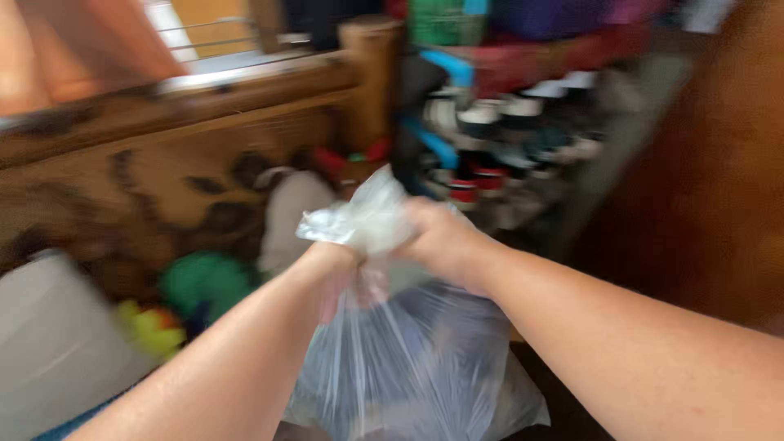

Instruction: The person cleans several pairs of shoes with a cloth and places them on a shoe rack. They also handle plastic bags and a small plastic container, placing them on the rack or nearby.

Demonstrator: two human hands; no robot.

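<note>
Both hands raised together, left hand [347,273] and right hand [441,241] fisted.

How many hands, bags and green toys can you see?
Hands: 2, left hand and right hand, both gripping the bag's gathered top
Clear plastic bag: 1
Green toy: 1, blurred, so its kind is unclear
Total: 4

Stood across the upper left: a carved wooden bed frame [163,155]. Lay blurred at lower left: a green toy [204,282], a yellow toy [151,327]. Filled the upper right: stacked shoes [506,139].
</note>
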